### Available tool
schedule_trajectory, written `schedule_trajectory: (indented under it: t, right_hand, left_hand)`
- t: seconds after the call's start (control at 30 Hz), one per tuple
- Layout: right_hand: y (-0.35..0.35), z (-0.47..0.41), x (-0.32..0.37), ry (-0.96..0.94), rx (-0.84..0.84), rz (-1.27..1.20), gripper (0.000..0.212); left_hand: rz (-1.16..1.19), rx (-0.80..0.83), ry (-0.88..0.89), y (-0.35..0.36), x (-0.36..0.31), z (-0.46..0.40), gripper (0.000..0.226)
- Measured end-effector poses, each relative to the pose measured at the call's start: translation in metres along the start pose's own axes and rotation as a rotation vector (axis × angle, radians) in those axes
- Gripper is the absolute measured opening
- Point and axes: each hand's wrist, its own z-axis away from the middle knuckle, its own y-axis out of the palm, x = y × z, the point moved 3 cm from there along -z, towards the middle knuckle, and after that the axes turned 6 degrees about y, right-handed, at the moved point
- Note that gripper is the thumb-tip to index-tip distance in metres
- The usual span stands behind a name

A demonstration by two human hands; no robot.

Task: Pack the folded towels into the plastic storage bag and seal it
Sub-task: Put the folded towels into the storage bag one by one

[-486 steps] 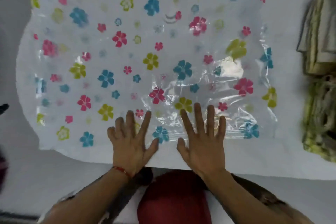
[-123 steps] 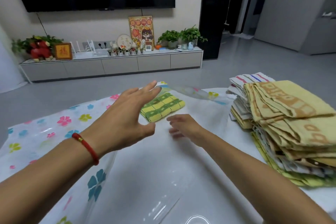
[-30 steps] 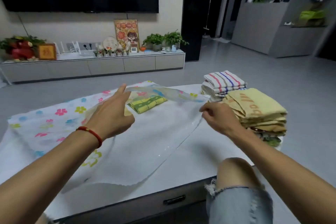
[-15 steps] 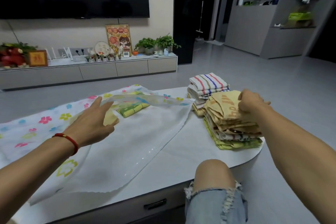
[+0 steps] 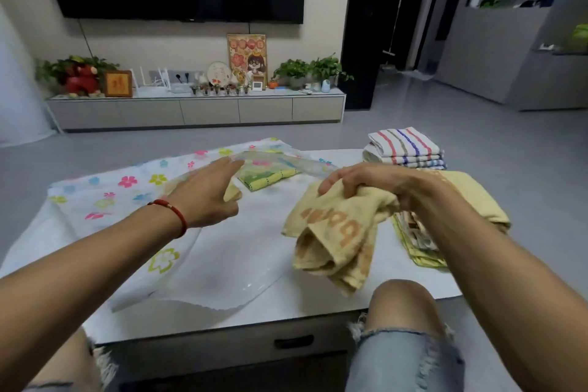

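The flower-printed plastic storage bag [image 5: 105,191] lies flat across the white table, its mouth towards me. My left hand [image 5: 206,197] lifts the bag's clear upper layer with straight fingers, keeping the mouth open. Inside the bag lies a green-and-yellow checked towel [image 5: 267,177], with a pale yellow towel partly hidden behind my left hand. My right hand [image 5: 366,183] grips a folded yellow towel with orange letters [image 5: 334,232], which hangs above the table just right of the bag's mouth. A stack of folded towels [image 5: 423,245] stands at the right, with a striped stack [image 5: 404,148] behind it.
The white table [image 5: 318,296] has a rounded right end and a drawer at its front edge. My knees in torn jeans sit close against it. A TV cabinet with plants and frames [image 5: 197,108] stands across grey floor.
My right hand has picked the yellow towel off the right-hand stack and carried it leftwards to the bag's mouth. My left hand keeps the bag's upper layer lifted.
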Motion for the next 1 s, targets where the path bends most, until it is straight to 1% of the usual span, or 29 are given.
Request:
schedule_trajectory:
  t: [0.03, 0.1, 0.17, 0.2, 0.27, 0.33, 0.4, 0.43, 0.5, 0.57, 0.67, 0.7, 0.77, 0.8, 0.87, 0.9, 0.93, 1.0]
  right_hand:
    - [0.028, -0.019, 0.008, 0.006, 0.013, 0.034, 0.047]
    - [0.070, -0.051, 0.026, -0.012, 0.011, 0.013, 0.045]
    - [0.088, -0.073, 0.043, -0.051, 0.010, -0.112, 0.044]
    - [0.092, -0.082, 0.049, -0.074, 0.008, -0.177, 0.038]
    - [0.097, -0.089, 0.060, -0.111, -0.007, -0.240, 0.017]
    - [0.098, -0.093, 0.064, -0.132, -0.028, -0.249, 0.012]
    - [0.102, -0.094, 0.061, -0.159, -0.007, -0.262, 0.017]
    - [0.106, -0.095, 0.057, -0.167, 0.020, -0.291, 0.026]
    - [0.125, -0.101, 0.046, -0.163, 0.098, -0.394, 0.043]
    - [0.153, -0.109, 0.032, -0.148, 0.185, -0.497, 0.053]
    - [0.199, -0.134, 0.027, -0.105, 0.222, -0.609, 0.064]
    - [0.214, -0.143, 0.034, -0.108, 0.219, -0.670, 0.065]
    - [0.244, -0.164, 0.062, -0.173, 0.171, -0.862, 0.057]
    - [0.258, -0.174, 0.079, -0.221, 0.122, -0.990, 0.054]
    - [0.286, -0.196, 0.102, -0.228, 0.064, -1.256, 0.057]
    - [0.301, -0.204, 0.105, -0.205, 0.037, -1.251, 0.059]
    - [0.315, -0.210, 0.103, -0.183, 0.007, -1.122, 0.058]
    - [0.339, -0.219, 0.085, -0.151, -0.008, -0.722, 0.052]
  left_hand:
    - [-0.008, -0.013, 0.002, -0.002, 0.000, 0.002, 0.083]
    - [-0.010, -0.021, 0.033, -0.007, -0.001, 0.009, 0.078]
    - [0.013, 0.016, 0.085, -0.008, 0.000, 0.023, 0.067]
    - [0.020, 0.041, 0.094, -0.005, 0.003, 0.034, 0.062]
    - [-0.011, 0.076, 0.048, 0.004, 0.017, 0.062, 0.060]
    - [-0.113, 0.084, -0.066, 0.017, 0.034, 0.094, 0.064]
    - [-0.172, 0.095, -0.113, 0.025, 0.047, 0.116, 0.076]
    - [-0.139, 0.084, -0.102, 0.024, 0.051, 0.122, 0.083]
    - [-0.019, 0.034, -0.047, 0.012, 0.056, 0.124, 0.094]
    - [0.028, -0.031, 0.047, -0.007, 0.057, 0.120, 0.102]
    - [0.067, -0.074, 0.147, -0.031, 0.055, 0.114, 0.101]
    - [0.085, -0.077, 0.152, -0.036, 0.055, 0.113, 0.101]
    - [0.099, -0.085, 0.146, -0.044, 0.057, 0.111, 0.102]
    - [0.093, -0.095, 0.145, -0.047, 0.058, 0.111, 0.103]
    - [0.079, -0.123, 0.135, -0.054, 0.063, 0.110, 0.102]
    - [0.072, -0.128, 0.115, -0.058, 0.066, 0.110, 0.101]
    - [0.063, -0.128, 0.089, -0.061, 0.069, 0.111, 0.102]
    - [0.039, -0.116, 0.045, -0.063, 0.074, 0.113, 0.105]
